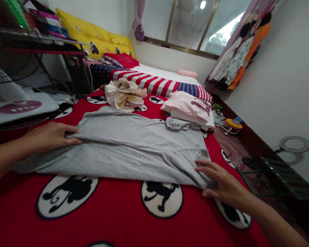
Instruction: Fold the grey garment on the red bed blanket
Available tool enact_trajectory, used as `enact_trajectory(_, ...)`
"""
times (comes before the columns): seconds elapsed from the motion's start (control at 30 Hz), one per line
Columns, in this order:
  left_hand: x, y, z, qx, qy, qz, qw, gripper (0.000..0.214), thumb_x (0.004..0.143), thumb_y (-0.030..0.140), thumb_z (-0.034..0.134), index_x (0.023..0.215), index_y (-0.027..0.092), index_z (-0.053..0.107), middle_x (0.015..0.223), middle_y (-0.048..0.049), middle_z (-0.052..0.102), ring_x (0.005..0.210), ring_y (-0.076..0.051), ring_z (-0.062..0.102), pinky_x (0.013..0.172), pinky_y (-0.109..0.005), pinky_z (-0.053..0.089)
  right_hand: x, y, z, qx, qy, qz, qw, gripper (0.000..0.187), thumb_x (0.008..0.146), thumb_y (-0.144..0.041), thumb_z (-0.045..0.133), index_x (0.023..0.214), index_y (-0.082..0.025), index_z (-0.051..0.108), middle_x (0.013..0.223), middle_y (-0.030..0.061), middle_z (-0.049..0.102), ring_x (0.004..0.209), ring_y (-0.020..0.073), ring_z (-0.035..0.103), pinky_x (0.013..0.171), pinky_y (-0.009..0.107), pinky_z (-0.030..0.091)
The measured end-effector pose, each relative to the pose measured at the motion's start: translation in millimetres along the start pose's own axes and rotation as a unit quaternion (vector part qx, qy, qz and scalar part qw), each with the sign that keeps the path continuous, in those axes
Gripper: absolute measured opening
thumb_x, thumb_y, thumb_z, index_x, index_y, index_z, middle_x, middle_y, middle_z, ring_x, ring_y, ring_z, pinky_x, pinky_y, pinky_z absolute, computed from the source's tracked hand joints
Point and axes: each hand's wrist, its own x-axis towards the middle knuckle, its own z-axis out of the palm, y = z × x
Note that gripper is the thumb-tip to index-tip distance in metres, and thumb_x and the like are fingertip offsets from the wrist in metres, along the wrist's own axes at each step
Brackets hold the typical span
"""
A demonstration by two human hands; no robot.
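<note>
Your left hand pinches a fold of the grey shirt in the middle of the picture. Your right hand lies flat, fingers apart, on its lower right corner.

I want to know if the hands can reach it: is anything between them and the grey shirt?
Nothing is. The left hand pinches a fold of the grey shirt, and the right hand lies open on its other edge. The folded pink pile and the crumpled clothes sit beyond it.

Two hands, one grey garment
</note>
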Motion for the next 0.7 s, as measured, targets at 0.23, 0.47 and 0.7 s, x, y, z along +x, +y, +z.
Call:
enact_trajectory(0.23,-20.5,-11.8,-30.8,-0.082,-0.102,-0.069,0.989,0.066,0.058,0.069,0.067,0.096,0.015,0.069,0.09,-0.0007,0.072,0.084,-0.023,0.062,0.075,-0.025,0.048,-18.5,-19.4,-10.0,0.098,0.093,0.042,0.99,0.029,0.09,-0.046,0.053,0.094,-0.027,0.074,0.133,0.0075,0.061,0.121,0.0294,0.057,0.105,0.044,0.044)
enact_trajectory(0.47,-55.0,-38.9,-40.0,-0.205,-0.057,-0.136,0.968,0.092,0.028,0.084,0.071,0.089,0.015,0.066,0.088,-0.0013,0.072,0.09,-0.027,0.064,0.081,-0.032,0.054,-50.8,-30.3,-27.8,0.085,0.072,0.075,0.991,0.024,0.081,-0.051,0.064,0.083,-0.028,0.069,0.125,0.0068,0.066,0.116,0.0324,0.061,0.098,0.044,0.05)
enact_trajectory(0.7,-60.3,-33.5,-33.6,-0.226,-0.066,-0.154,0.96,0.099,0.027,0.082,0.074,0.098,0.012,0.066,0.098,-0.0034,0.072,0.097,-0.027,0.064,0.086,-0.032,0.052,-35.7,-14.7,14.3,-0.016,0.128,0.008,0.992,0.019,0.086,-0.041,0.06,0.083,-0.026,0.071,0.123,0.0098,0.067,0.109,0.0278,0.065,0.092,0.043,0.053)
